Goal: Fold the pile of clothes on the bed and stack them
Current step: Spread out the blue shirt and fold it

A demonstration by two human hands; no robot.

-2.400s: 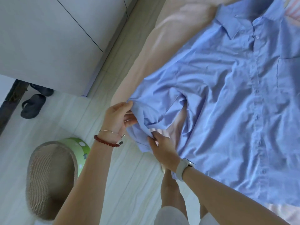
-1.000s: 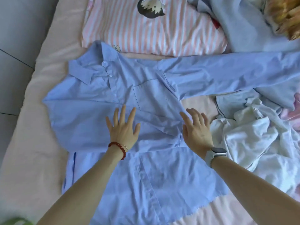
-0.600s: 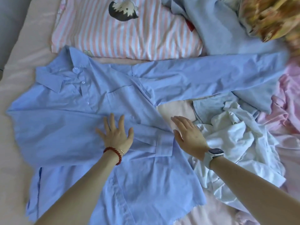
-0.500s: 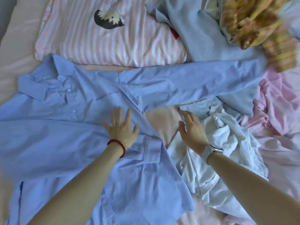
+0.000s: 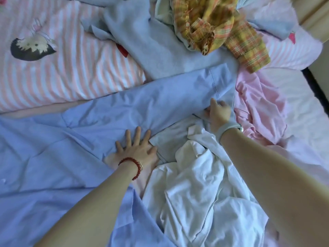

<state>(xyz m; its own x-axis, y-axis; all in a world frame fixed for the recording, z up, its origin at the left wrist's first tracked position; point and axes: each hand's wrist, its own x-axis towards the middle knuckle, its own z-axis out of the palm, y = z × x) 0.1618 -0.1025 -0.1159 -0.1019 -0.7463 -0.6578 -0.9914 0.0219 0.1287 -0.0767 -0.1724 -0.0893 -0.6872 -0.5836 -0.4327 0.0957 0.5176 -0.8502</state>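
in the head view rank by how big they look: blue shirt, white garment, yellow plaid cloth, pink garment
1. blue shirt
2. white garment
3. yellow plaid cloth and pink garment: look alike, both crumpled, so unranked.

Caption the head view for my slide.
Left hand presses the blue shirt flat while the right hand takes the cuff end of its outstretched sleeve.

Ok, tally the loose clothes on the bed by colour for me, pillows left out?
Blue: 2, the shirt under both hands and a paler blue garment
White: 1, white garment
Pink: 1, pink garment
Yellow plaid: 1, plaid garment
Total: 5 that I can tell apart; some may lie hidden underneath.
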